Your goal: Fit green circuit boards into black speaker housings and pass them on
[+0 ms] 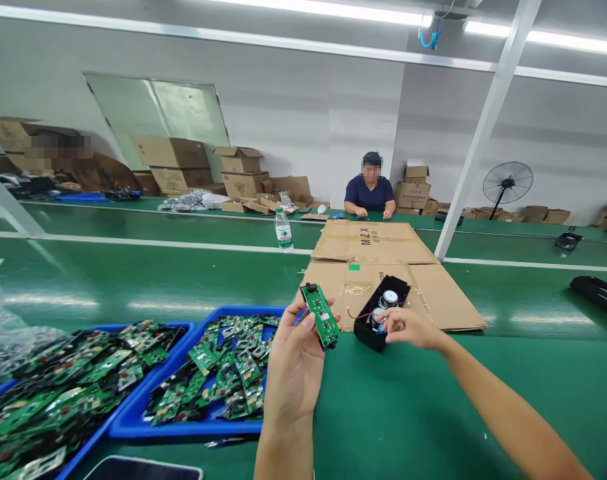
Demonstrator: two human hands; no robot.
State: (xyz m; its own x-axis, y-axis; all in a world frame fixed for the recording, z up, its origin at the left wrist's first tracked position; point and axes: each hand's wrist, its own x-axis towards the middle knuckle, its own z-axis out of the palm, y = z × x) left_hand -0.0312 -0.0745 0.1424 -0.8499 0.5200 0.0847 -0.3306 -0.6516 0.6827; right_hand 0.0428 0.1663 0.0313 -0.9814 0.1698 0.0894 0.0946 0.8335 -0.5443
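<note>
Over green tabletop [408, 407], a circuit board [322, 315] slants in left grip [296, 360].

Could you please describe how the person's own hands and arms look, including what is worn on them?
The left hand and the right hand are ungloved, and I see no rings or markings on them. Both forearms are slim and uncovered as far as they show; no sleeve is in view.

The circuit board [323, 316] is green, the open case [367, 339] black with silvery discs [390, 299]. The surface [383, 413] is green too, its trays [183, 431] blue.
</note>
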